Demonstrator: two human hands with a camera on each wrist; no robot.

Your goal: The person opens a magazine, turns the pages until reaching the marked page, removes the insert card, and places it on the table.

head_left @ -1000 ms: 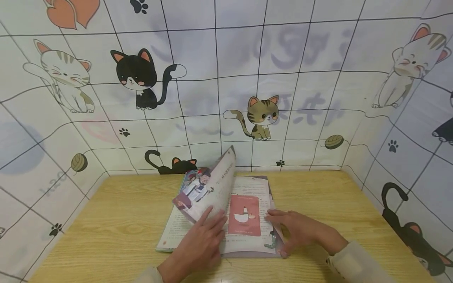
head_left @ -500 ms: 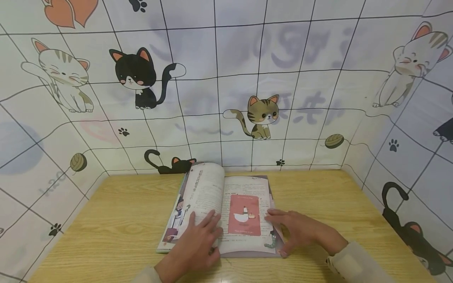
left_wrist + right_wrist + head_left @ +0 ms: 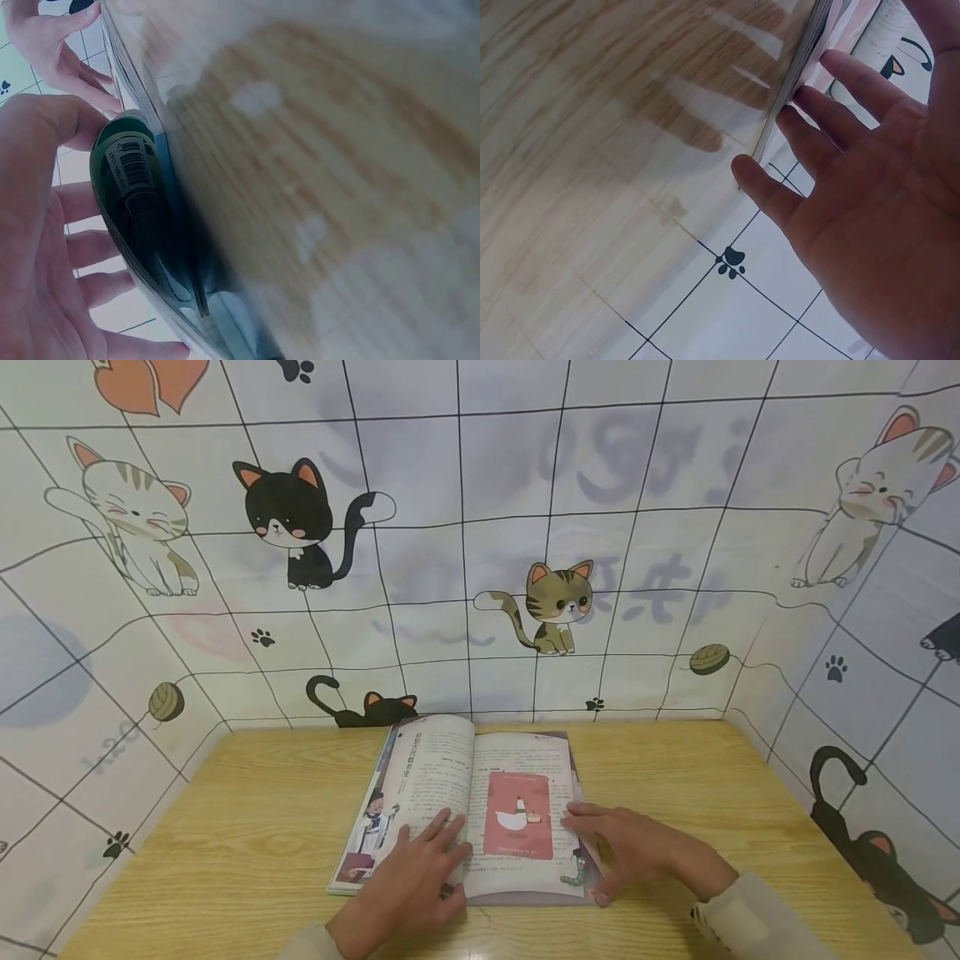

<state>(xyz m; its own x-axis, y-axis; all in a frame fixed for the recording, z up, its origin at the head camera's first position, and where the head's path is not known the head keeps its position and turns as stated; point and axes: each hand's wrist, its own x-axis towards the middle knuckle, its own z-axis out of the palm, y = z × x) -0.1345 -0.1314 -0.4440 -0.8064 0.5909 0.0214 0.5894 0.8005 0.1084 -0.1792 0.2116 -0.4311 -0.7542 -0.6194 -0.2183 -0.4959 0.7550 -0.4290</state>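
Note:
A magazine [image 3: 517, 753] lies spread on the wooden table, with printed text on both pages and a red picture on the right page. My left hand [image 3: 420, 878] rests on the lower part of the left page, fingers extended toward the spine. At the right edge, my right hand [image 3: 637, 847] touches the page margin with its fingertips, and its thumb is by the lower right corner. In the left wrist view, the green cover with a barcode [image 3: 135, 161] shows below the curved pages beside my left hand. The right wrist view shows straight fingers [image 3: 855, 82] against the page edges.
The wooden table [image 3: 247, 810] extends to both sides of the magazine. Behind it and along both sides stands a white grid-patterned cloth wall [image 3: 420, 635] printed with cats, paws and yarn balls. The magazine's top edge lies close to the back wall.
A raised leaf has come down to the left and now lies on the left side, showing a text page. My left hand moved slightly left and down with it; my right hand stayed put.

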